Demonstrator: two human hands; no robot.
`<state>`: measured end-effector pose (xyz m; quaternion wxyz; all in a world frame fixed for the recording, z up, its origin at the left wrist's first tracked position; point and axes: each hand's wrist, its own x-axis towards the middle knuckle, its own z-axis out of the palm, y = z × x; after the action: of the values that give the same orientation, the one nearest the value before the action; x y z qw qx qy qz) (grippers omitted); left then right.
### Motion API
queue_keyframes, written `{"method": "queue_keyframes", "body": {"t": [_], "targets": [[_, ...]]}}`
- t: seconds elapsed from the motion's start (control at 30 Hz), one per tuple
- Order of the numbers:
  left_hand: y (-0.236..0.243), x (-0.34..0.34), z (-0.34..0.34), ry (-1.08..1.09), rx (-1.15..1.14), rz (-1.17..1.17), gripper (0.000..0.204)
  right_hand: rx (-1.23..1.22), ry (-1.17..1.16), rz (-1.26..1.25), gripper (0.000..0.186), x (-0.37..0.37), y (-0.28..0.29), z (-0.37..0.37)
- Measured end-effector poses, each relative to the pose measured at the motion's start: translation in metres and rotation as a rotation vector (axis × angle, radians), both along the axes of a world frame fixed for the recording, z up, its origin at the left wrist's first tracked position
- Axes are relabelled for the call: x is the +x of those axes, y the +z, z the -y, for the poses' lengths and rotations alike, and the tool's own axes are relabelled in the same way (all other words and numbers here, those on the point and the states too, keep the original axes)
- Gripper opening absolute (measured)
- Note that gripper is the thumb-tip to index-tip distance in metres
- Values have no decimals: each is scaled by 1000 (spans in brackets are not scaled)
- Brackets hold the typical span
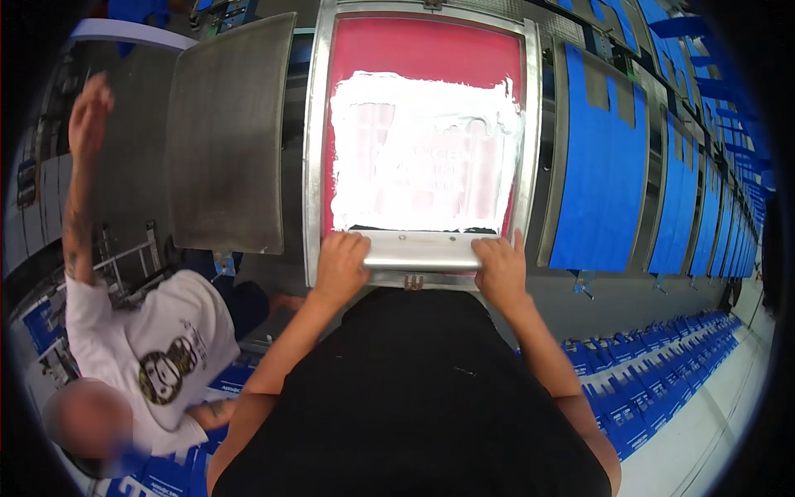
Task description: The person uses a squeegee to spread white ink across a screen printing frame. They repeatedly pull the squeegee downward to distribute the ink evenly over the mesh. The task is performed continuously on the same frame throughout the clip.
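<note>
Left hand point(342, 261) and right hand point(503, 269) curl tight over the squeegee point(422, 251) at both ends, down by the frame's point(315, 166) near side, white ink point(422, 157) covering most of the red mesh point(422, 45) (far strip bare), so this stroke looks nearly done, little mesh left.

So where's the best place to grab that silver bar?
Probably both ends, from the near side: the silver bar lies long and straight across the frame, its far edge beside white paste. The left hand and right hand grip it there.
</note>
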<state>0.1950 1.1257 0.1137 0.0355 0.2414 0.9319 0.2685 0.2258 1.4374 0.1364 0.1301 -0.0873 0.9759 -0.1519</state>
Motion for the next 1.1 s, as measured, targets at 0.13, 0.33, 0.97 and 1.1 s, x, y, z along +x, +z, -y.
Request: {"method": "queue_keyframes", "body": {"t": [0.13,0.33,0.97,1.1], "targets": [[-26,-80,-5,16,-91,-8,31,2,32,-114,35,-70,-33,-12],[20,-249,-36,70,-234,109,29,78,12,-46,33,-233,-2,-33],[28,-233,-41,70,-272,125,34,110,55,-109,40,-219,-9,-37],[35,-135,-14,75,-290,260,34,203,49,235,41,-131,37,-11]]}}
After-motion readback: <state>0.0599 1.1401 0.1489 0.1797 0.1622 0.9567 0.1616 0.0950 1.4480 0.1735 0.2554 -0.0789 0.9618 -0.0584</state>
